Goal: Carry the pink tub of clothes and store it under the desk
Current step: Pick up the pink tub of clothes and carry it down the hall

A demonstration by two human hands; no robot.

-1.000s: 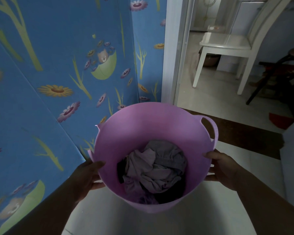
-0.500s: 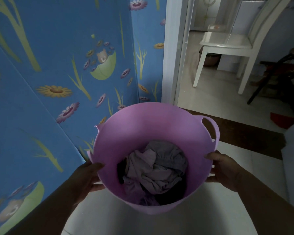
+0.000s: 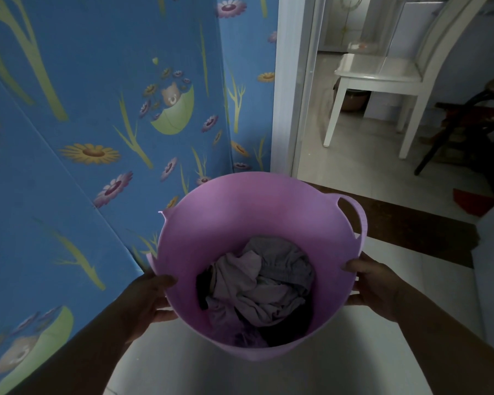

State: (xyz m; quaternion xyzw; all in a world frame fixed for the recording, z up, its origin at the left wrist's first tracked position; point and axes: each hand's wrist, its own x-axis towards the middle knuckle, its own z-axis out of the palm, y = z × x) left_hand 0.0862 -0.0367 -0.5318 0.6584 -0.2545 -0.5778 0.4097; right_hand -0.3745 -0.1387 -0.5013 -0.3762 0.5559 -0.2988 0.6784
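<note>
The pink tub (image 3: pixel 240 212) is held off the floor in front of me, low in the middle of the view. Crumpled grey and dark clothes (image 3: pixel 263 283) lie in its bottom. My left hand (image 3: pixel 147 297) grips the tub's left rim, thumb over the edge and fingers on the outer wall. My right hand (image 3: pixel 374 283) grips the right rim just below the loop handle (image 3: pixel 354 212), thumb on the rim. No desk is in view.
A blue flowered wall (image 3: pixel 97 124) runs close along my left. Ahead on the right is a white door frame (image 3: pixel 291 81), with a dark threshold strip (image 3: pixel 411 226) on the floor. Beyond stand a white chair (image 3: pixel 382 89) and a dark stool (image 3: pixel 485 115).
The view and the tub have shifted only slightly toward the doorway; both hands keep the same grip on the rim.
</note>
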